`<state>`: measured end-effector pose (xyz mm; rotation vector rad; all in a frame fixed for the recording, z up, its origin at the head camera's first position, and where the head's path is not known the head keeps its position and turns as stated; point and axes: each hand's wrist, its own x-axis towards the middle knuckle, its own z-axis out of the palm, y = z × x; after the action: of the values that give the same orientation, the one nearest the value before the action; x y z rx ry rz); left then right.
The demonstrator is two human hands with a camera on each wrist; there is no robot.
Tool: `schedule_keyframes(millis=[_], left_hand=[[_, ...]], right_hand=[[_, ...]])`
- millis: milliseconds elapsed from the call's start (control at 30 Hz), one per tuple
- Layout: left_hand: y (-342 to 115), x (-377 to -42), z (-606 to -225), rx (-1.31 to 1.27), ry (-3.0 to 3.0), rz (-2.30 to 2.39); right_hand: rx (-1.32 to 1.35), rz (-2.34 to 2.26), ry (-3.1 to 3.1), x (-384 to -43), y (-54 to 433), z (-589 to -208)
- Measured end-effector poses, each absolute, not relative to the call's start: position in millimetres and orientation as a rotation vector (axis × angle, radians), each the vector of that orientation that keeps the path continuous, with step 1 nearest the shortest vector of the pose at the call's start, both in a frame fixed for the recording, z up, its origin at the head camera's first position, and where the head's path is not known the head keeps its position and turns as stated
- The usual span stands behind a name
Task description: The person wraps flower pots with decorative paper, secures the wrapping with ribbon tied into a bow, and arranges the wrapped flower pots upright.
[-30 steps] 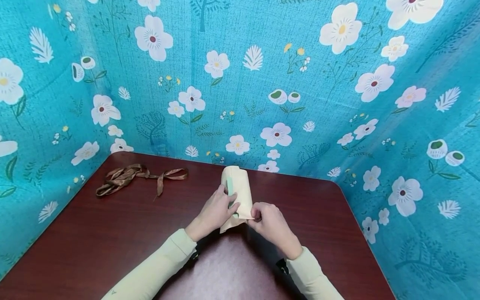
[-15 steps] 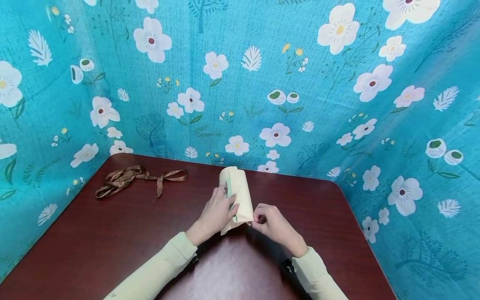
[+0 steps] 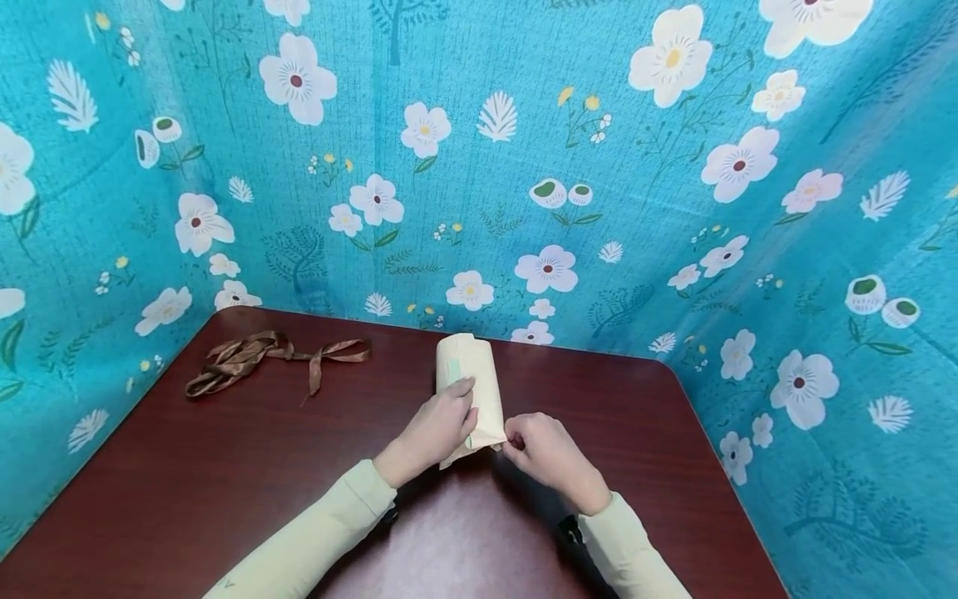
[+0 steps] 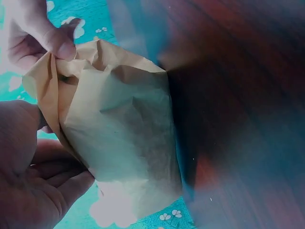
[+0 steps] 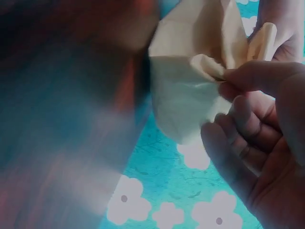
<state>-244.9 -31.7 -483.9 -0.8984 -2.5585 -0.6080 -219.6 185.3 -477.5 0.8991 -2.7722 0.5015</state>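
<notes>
A parcel in pale beige wrapping paper lies near the back of the table, with a light green strip on its upper left. My left hand lies over its left side, fingers and thumb holding the paper down. Thumb and index finger of my right hand pinch the paper at the near right corner. Creases and loose flaps show at the parcel's end in the left wrist view. In the right wrist view a folded paper edge sits at the pinching fingertips. What the paper wraps is hidden.
A brown ribbon lies in loose loops on the back left of the dark red table. Teal curtains with a flower print hang behind and along both sides of the table.
My left hand's fingers have shifted on the parcel, drawing in from the green strip. My right hand has moved slightly nearer me, still at the corner. The ribbon has stayed put.
</notes>
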Motion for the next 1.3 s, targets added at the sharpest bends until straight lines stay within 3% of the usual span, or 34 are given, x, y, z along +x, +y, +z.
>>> schedule_keyframes(millis=[433,700,967,1300], left_hand=[[-38,-248,-492,-0.932,-2.492,-0.816],[-39,-253,-493,-0.910,-2.466,-1.092],[-40,-254,-488,-0.909,-2.497,-1.295],[-38,-250,-482,-0.845,-2.549,-1.405]], right_hand=[[0.976,0.703,-2.686,-221,174,-470],[1.182,0.446,-2.522,-223,158,-472],[1.302,0.496,-2.317,-223,153,-472],[1.298,0.584,-2.528,-224,145,-470]])
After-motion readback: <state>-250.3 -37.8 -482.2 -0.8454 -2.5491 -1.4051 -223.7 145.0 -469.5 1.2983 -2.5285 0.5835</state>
